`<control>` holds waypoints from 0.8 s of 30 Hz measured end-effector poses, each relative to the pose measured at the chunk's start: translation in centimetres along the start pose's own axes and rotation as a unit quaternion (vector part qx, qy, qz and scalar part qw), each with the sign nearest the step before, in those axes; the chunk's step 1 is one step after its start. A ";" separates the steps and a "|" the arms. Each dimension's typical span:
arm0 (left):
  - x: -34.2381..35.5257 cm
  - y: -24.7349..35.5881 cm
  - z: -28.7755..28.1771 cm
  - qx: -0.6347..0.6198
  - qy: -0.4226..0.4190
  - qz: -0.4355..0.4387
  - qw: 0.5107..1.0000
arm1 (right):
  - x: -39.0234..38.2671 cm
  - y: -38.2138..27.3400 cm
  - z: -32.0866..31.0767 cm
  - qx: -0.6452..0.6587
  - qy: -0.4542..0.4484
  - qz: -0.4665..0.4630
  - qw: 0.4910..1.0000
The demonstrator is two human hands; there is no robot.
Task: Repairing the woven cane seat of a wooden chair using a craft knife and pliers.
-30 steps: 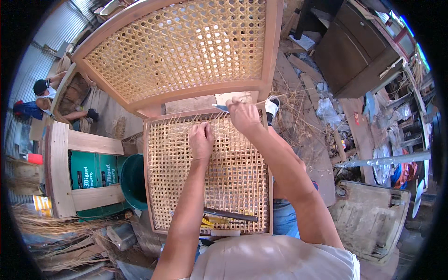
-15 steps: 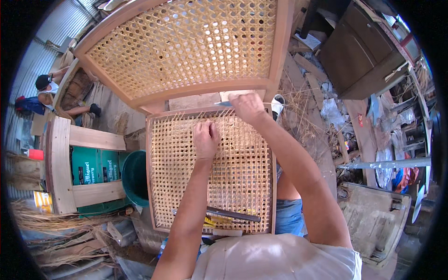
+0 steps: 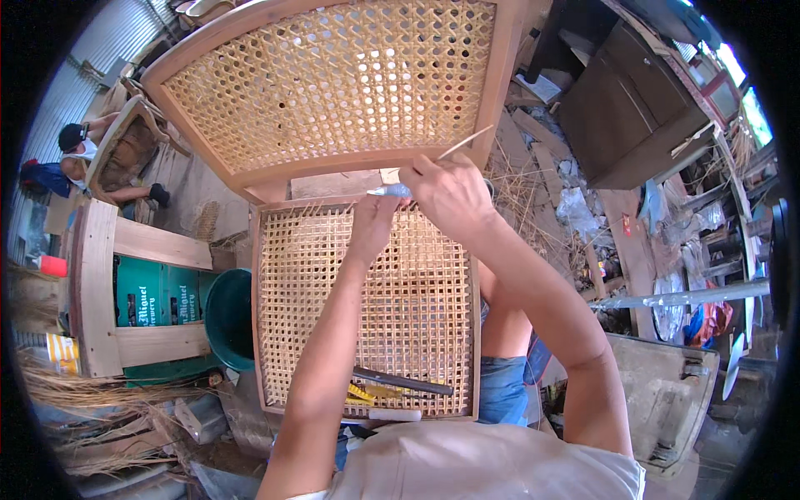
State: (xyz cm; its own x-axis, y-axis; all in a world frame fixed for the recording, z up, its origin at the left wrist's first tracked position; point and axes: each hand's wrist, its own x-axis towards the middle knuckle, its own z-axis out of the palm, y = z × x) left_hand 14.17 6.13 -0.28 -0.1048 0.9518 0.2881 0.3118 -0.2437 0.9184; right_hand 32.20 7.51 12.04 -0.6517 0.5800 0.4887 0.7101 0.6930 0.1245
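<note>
A wooden chair faces me, with open cane weave in its backrest (image 3: 317, 100) and a square-mesh cane seat (image 3: 400, 308). At the seat's back edge my right hand (image 3: 454, 196) is closed on a small blue-grey tool (image 3: 388, 191) with a pale pointed tip. A thin cane strand (image 3: 467, 142) sticks out above the same hand. My left hand (image 3: 372, 227) is beside the tool's tip, its fingers pressed together; what they pinch is hidden. On the seat's near part lie a long dark tool (image 3: 404, 381), a yellow piece (image 3: 360, 394) and a pale short stick (image 3: 394, 414).
Left of the chair stand a green bucket (image 3: 218, 321) and green crates (image 3: 150, 296) behind a wooden frame (image 3: 102, 283). Another person (image 3: 79, 158) sits farther left. A brown cabinet (image 3: 625, 108), scattered scraps and a metal pole (image 3: 683, 293) are on the right.
My left hand has moved up from over the seat to its back edge, beside the tool. The tool has shifted slightly left, and a cane strand now points up from my right hand.
</note>
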 end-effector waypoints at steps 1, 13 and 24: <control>0.7 1.4 0.1 -0.132 -0.035 -0.064 0.989 | 0.1 0.5 -0.7 0.007 0.008 -0.001 1.000; 0.3 -3.7 -7.5 0.094 -0.006 -0.079 0.992 | -0.7 0.8 7.2 0.077 -0.320 0.154 0.932; 1.6 -3.8 -5.2 0.201 -0.028 -0.175 0.963 | 3.8 -0.8 10.2 0.021 -0.396 0.060 0.916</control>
State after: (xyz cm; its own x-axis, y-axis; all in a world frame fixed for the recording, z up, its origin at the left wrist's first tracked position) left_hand 7.90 7.60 -1.94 -0.2221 0.9739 -0.0466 0.6084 0.1757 0.7739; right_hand 26.49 13.54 4.98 -0.5697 0.7707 -0.2854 0.7897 0.6095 0.0695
